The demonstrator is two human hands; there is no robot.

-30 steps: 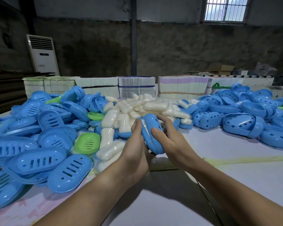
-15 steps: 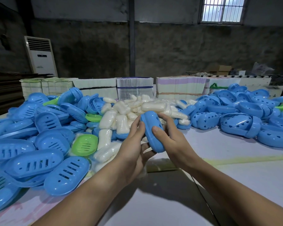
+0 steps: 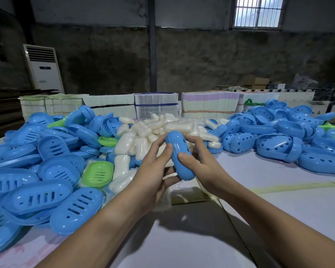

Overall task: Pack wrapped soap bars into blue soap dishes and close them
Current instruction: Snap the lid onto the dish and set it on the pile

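A closed blue soap dish [image 3: 179, 155] is being held above the desk [image 3: 278, 202], just in front of the heap of wrapped soap bars [image 3: 162, 130]. It is being gripped from both sides: the left hand [image 3: 153, 171] is being curled round its left flank, with the thumb pressed on the upper shell and the fingers tucked beneath, while the right hand [image 3: 199, 161] is being wrapped round its right flank, thumb on top and fingers reaching over the far end. The dish is being kept tilted, its far end raised toward the soap heap and its near end lowered toward the person. Whether a bar is lying inside cannot be told.

To the left of the soap heap, a pile of slotted blue lids [image 3: 37, 167] is being spread across the desk, with a green lid [image 3: 98, 174] lying just beside the soap. To the right of the soap heap, a pile of blue dishes with heart-shaped holes [image 3: 278, 140] is being kept. Behind the soap heap, stacks of flat cartons [image 3: 155, 105] are being stood in a row at the desk's far edge. Far behind and to the left of the heap, a white air conditioner [image 3: 44, 68] is being stood against the wall.
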